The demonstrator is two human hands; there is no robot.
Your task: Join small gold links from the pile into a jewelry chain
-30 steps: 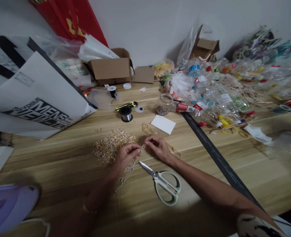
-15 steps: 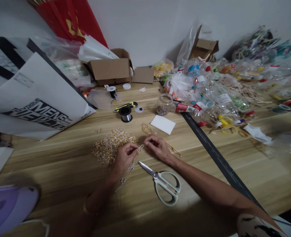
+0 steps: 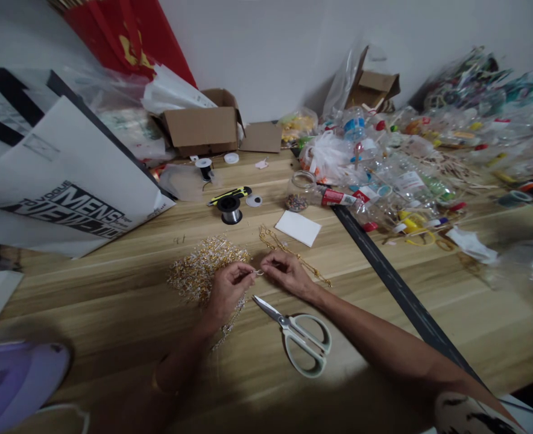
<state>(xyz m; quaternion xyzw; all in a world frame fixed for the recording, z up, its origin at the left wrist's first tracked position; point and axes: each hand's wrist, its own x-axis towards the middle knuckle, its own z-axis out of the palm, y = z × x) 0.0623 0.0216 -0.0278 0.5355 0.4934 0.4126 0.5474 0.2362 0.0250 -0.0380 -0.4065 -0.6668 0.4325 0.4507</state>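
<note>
My left hand pinches a small silvery beaded loop between thumb and fingertips. From the other side, the closed fingertips of my right hand meet the loop. A silvery beaded strand trails below my left hand onto the table. Beside and behind that hand lies a heap of gold and clear beads, partly covered by it. Gold-coloured beaded chain stretches behind my right hand. Scissors with pale handles rest in front of both hands, blades pointing toward them.
Farther back are a wire spool, a yellow-black cutter knife, a white card and a jar of beads. Plastic bottles crowd the right. A white bag and a purple object stand left.
My right hand has shifted slightly left, and its fingertips have come to the loop. The loop looks flatter and lower between the hands. My left hand stays nearly in place.
</note>
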